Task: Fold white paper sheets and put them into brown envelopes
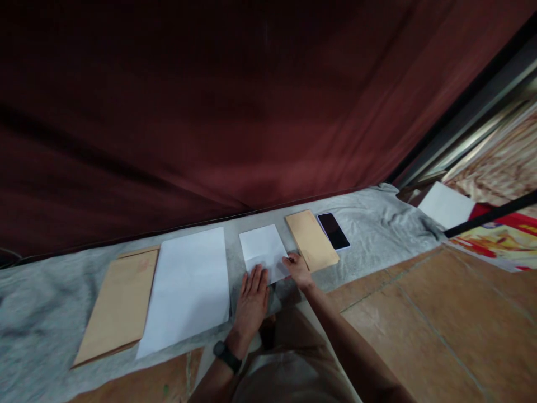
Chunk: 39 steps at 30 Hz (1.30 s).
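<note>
A small white sheet of paper (265, 246), which looks folded, lies in front of me with a faint crease across its lower part. My left hand (251, 299) rests on its near left corner, fingers stretched out flat. At the sheet's right edge, the fingers of my right hand (298, 270) are curled and pinch the paper. Just beyond that hand lies a stack of small brown envelopes (312, 238). To the left of my left hand is a larger stack of white paper (191, 285).
Large brown envelopes (119, 302) lie at the far left, against the white stack. A phone (334, 230) with a dark screen sits right of the small envelopes. Everything rests on a grey cloth (373, 224) before a dark red curtain (235, 112). Tiled floor (419, 313) shows at right.
</note>
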Tool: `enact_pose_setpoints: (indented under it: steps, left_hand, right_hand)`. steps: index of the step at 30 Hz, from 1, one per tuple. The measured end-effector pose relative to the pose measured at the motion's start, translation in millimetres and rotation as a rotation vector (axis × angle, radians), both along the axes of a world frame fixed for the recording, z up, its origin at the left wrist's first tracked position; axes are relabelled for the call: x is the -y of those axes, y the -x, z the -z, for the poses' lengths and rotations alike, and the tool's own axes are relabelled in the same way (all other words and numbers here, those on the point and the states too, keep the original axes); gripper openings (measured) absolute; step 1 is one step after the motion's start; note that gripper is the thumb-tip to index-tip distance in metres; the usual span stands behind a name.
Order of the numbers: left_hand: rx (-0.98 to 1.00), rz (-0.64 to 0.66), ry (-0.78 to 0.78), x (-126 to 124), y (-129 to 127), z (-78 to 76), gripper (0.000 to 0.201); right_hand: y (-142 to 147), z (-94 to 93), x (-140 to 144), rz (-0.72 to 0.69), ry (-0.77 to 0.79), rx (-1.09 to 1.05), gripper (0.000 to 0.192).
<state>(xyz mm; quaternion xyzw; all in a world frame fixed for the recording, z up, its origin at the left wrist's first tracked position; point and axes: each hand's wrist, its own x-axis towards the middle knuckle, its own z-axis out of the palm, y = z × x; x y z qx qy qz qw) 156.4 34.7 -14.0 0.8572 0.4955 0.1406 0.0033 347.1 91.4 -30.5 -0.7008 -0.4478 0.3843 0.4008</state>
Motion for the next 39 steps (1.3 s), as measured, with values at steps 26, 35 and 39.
enact_pose_setpoints:
  steps: [26, 35, 39]
  left_hand:
    - [0.058, 0.069, 0.033, -1, 7, 17.5, 0.053]
    - [0.100, 0.095, 0.079, -3, 8, 14.4, 0.052]
    - [0.188, 0.090, 0.109, -9, 11, 7.5, 0.044]
  right_hand:
    - [30, -6.5, -93, -1.037, -0.504, 0.782, 0.047]
    - [35, -9.3, -127, -0.911, -0.406, 0.692, 0.049]
    - [24, -17.7, -91, -0.793, -0.440, 0.609, 0.047]
